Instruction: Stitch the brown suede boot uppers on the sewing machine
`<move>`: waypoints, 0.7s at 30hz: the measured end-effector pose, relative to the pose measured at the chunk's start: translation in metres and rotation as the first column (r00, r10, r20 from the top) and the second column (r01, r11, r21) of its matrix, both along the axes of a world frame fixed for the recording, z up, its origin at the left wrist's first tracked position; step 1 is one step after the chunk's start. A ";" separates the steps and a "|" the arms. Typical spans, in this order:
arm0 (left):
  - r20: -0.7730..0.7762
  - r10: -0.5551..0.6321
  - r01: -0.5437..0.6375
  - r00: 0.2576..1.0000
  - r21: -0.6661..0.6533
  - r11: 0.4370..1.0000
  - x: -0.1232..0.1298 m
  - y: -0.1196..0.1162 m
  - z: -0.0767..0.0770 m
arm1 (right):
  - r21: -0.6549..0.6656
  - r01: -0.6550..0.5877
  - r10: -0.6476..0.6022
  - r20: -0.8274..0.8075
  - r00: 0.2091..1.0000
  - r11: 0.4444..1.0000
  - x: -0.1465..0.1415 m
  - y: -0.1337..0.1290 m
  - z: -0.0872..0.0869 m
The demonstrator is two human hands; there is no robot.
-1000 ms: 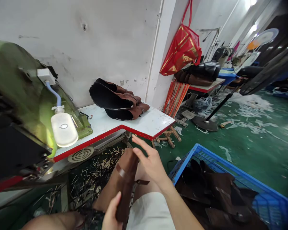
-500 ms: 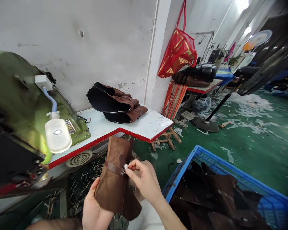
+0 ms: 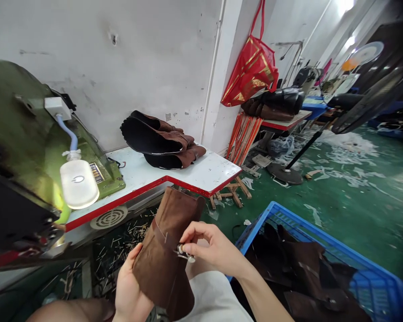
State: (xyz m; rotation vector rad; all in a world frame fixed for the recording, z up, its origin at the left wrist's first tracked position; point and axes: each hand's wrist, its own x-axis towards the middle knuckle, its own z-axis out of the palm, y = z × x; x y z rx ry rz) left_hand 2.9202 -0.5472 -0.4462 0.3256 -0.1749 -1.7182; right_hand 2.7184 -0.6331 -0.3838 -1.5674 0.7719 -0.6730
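Observation:
My left hand (image 3: 132,284) grips a brown boot upper (image 3: 169,259) from its lower left side, thumb on the near face. A narrow brown strap (image 3: 160,233) crosses the upper and bends away from it near its right end. Beside that strap, my right hand (image 3: 208,246) is closed in a pinch on a small shiny metal buckle (image 3: 185,253). How the buckle joins the strap, if it does, cannot be made out. The upper leans to the right above my lap.
A green sewing machine (image 3: 87,147) with a lit lamp (image 3: 79,184) stands at left. Brown boot uppers (image 3: 168,143) lie on the white, red-edged table (image 3: 218,174). At right, a blue crate (image 3: 272,210) holds brown leather pieces (image 3: 309,264). Beyond it stands a fan (image 3: 295,161).
The boot upper has tilted further right. My right hand has moved slightly right and down, and the metal buckle now shows in its pinch. The strap's end has shifted.

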 end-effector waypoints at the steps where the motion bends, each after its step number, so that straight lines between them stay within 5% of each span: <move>1: -0.003 -0.018 0.018 1.000 -0.025 1.000 -0.002 -0.002 0.002 | 0.009 0.025 -0.025 -0.005 1.000 1.000 -0.001 0.001 0.001; 5: -0.004 -0.059 0.059 0.998 -0.095 0.994 -0.014 -0.008 0.018 | 0.066 0.056 -0.057 0.012 0.998 0.996 -0.006 0.002 0.005; 13: -0.003 -0.071 0.071 0.997 0.044 0.997 -0.031 -0.007 0.031 | 0.168 0.095 -0.079 -0.104 0.991 0.981 -0.022 0.009 0.014; 18: 0.029 -0.010 -0.002 1.000 0.393 0.919 -0.039 -0.012 0.047 | 0.247 -0.117 0.130 -0.037 0.991 0.962 -0.035 0.008 0.025; 21: 0.038 0.030 -0.043 0.999 0.423 0.905 -0.040 -0.018 0.051 | 0.182 -0.107 0.106 0.012 0.994 0.977 -0.045 0.008 0.024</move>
